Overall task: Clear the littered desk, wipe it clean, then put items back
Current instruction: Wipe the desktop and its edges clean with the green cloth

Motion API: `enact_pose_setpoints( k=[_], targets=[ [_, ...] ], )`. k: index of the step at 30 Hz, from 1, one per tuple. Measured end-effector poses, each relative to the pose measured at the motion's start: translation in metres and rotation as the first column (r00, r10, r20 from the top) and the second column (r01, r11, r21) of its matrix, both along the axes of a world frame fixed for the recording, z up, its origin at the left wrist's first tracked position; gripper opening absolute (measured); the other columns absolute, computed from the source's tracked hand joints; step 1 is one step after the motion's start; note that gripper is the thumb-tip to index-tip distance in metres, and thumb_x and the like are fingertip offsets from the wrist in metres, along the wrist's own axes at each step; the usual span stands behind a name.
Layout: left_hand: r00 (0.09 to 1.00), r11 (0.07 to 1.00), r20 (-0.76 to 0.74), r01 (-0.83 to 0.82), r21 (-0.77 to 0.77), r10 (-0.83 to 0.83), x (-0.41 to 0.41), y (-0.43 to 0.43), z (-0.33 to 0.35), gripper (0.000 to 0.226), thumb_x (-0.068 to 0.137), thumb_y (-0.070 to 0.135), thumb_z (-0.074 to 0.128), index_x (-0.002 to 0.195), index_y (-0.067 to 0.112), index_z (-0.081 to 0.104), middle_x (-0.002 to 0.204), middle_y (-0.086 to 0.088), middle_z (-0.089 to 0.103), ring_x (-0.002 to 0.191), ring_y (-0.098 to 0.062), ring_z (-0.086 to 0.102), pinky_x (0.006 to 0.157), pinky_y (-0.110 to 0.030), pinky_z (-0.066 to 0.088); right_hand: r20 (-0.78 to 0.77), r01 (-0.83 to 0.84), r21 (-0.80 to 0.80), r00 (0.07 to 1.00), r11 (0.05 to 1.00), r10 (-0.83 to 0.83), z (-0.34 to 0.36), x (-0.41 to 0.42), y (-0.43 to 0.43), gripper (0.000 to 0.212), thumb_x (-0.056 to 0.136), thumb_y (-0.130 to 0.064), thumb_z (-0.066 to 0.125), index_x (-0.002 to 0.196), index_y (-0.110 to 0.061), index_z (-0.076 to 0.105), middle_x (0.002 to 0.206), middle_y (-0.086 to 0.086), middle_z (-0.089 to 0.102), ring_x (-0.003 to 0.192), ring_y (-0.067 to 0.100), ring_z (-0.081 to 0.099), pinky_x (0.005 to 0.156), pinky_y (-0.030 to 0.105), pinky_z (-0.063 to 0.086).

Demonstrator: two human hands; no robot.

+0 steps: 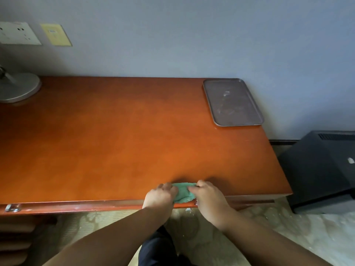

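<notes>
A small green cloth (183, 192) lies bunched at the front edge of the orange-brown wooden desk (124, 141). My left hand (159, 196) grips its left side with curled fingers. My right hand (207, 194) pinches its right side. Both hands sit close together over the desk's front edge, and much of the cloth is hidden between them.
An empty brown tray (232, 102) with pale smears lies at the desk's back right corner. A grey round lamp base (18, 87) stands at the back left. A black box-like unit (322, 169) sits on the floor to the right. Wall sockets (17, 33) are mounted upper left.
</notes>
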State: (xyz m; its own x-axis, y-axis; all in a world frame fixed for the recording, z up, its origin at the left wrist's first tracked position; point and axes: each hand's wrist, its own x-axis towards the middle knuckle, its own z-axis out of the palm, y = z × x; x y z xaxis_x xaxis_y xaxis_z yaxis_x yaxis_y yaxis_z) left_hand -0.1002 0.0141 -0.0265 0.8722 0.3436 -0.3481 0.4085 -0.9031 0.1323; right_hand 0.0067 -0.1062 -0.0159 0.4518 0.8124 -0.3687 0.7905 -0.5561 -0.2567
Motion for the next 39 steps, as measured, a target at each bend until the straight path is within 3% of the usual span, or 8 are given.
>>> enact_pose_setpoints(
  k=[4, 6, 8, 11, 13, 15, 29, 39],
  targets=[
    [0.993, 0.998, 0.102, 0.065, -0.018, -0.063, 0.007, 0.016, -0.017, 0.028, 0.048, 0.033, 0.069, 0.075, 0.026, 0.073, 0.073, 0.008, 0.069, 0.054, -0.015, 0.065, 0.039, -0.017, 0.045, 0.004, 0.006, -0.013, 1.000, 1.000, -0.006, -0.006, 0.018, 0.015, 0.051, 0.090, -0.002, 0.040, 0.137, -0.021, 0.046, 0.120, 0.005, 0.048, 0.116, 0.024, 0.042, 0.092, 0.034, 0.043],
    [0.983, 0.997, 0.166, 0.079, -0.012, -0.076, 0.021, 0.031, -0.025, 0.030, 0.058, 0.031, 0.051, 0.075, 0.025, 0.075, 0.073, 0.007, 0.071, 0.051, -0.016, 0.065, 0.036, -0.016, 0.044, 0.035, 0.002, -0.003, 0.999, 1.000, -0.002, -0.009, 0.034, 0.031, 0.057, 0.089, 0.001, 0.040, 0.140, -0.023, 0.042, 0.121, 0.005, 0.048, 0.117, 0.025, 0.042, 0.091, 0.034, 0.044],
    [0.982, 0.997, 0.178, 0.068, -0.031, -0.061, 0.045, 0.052, -0.025, 0.023, 0.053, 0.022, 0.065, 0.074, 0.022, 0.074, 0.073, 0.005, 0.071, 0.052, -0.017, 0.066, 0.035, -0.018, 0.045, 0.070, 0.007, 0.019, 0.998, 1.000, -0.009, -0.011, 0.056, 0.051, 0.059, 0.090, 0.000, 0.038, 0.142, -0.026, 0.040, 0.120, 0.004, 0.049, 0.117, 0.025, 0.043, 0.091, 0.034, 0.043],
    [0.990, 0.999, 0.138, 0.029, -0.034, -0.024, 0.091, 0.085, -0.018, 0.037, 0.056, 0.010, 0.081, 0.092, 0.013, 0.072, 0.093, -0.004, 0.071, 0.075, -0.024, 0.069, 0.054, -0.026, 0.053, 0.121, 0.011, 0.031, 0.993, 0.999, -0.015, -0.016, 0.096, 0.087, 0.054, 0.093, -0.005, 0.036, 0.143, -0.027, 0.039, 0.119, 0.003, 0.050, 0.115, 0.024, 0.044, 0.092, 0.032, 0.043],
    [0.999, 1.000, 0.045, 0.017, -0.004, -0.017, 0.127, 0.110, -0.016, 0.041, 0.084, 0.008, 0.059, 0.125, 0.011, 0.055, 0.128, -0.008, 0.055, 0.111, -0.029, 0.055, 0.083, -0.034, 0.046, 0.136, 0.022, 0.036, 0.990, 0.999, -0.027, -0.018, 0.129, 0.116, 0.052, 0.095, -0.007, 0.037, 0.142, -0.028, 0.040, 0.119, 0.003, 0.049, 0.115, 0.024, 0.044, 0.093, 0.032, 0.043],
    [1.000, 0.999, 0.005, 0.008, 0.039, -0.009, 0.169, 0.140, -0.017, 0.043, 0.091, 0.008, 0.048, 0.133, 0.012, 0.044, 0.137, -0.006, 0.044, 0.119, -0.029, 0.046, 0.091, -0.036, 0.041, 0.151, 0.030, 0.025, 0.988, 0.999, -0.034, -0.019, 0.168, 0.150, 0.050, 0.095, -0.009, 0.038, 0.141, -0.028, 0.041, 0.119, 0.004, 0.049, 0.115, 0.024, 0.045, 0.094, 0.034, 0.042],
    [0.992, 0.982, 0.129, -0.034, 0.185, 0.010, 0.420, 0.318, -0.014, 0.036, 0.093, 0.002, 0.040, 0.128, 0.000, 0.047, 0.125, -0.014, 0.049, 0.114, -0.033, 0.050, 0.079, -0.037, 0.040, 0.331, 0.104, 0.014, 0.938, 0.994, -0.103, -0.019, 0.397, 0.344, 0.044, 0.097, -0.015, 0.037, 0.141, -0.018, 0.042, 0.123, 0.015, 0.048, 0.116, 0.035, 0.044, 0.096, 0.040, 0.035],
    [0.994, 0.979, 0.106, 0.003, 0.203, -0.025, 0.443, 0.316, -0.011, 0.030, 0.093, 0.003, 0.041, 0.121, 0.005, 0.053, 0.124, -0.012, 0.054, 0.111, -0.030, 0.054, 0.079, -0.033, 0.041, 0.426, 0.146, -0.063, 0.899, 0.987, -0.106, -0.019, 0.402, 0.338, 0.047, 0.095, -0.009, 0.035, 0.141, -0.010, 0.037, 0.123, 0.018, 0.051, 0.115, 0.035, 0.048, 0.115, 0.041, 0.012]
  ],
)
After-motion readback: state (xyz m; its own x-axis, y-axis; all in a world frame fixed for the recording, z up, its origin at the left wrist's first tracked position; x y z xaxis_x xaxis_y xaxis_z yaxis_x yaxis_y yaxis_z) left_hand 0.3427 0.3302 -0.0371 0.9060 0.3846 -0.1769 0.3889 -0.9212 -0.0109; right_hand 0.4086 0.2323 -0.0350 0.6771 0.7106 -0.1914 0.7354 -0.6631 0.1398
